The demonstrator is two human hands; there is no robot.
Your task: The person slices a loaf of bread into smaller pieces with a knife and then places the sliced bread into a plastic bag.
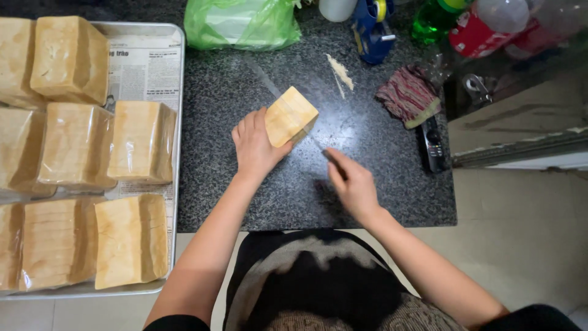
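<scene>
While left hand (pixel 254 147) gripped one wrapped square loaf (pixel 290 116), right hand (pixel 352 184) clutched a knife (pixel 288 110); seven bagged loaves (pixel 142 141) filled the left metal tray (pixel 177 122).

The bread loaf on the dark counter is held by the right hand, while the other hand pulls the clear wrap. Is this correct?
Not quite. In the head view the left hand holds the bread loaf on the dark counter, not the right. The right hand is the one at the clear wrap.

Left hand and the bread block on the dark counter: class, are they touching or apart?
Touching. The head view shows the left hand with its fingers laid over the near side of the bread block, no gap between them.
</scene>
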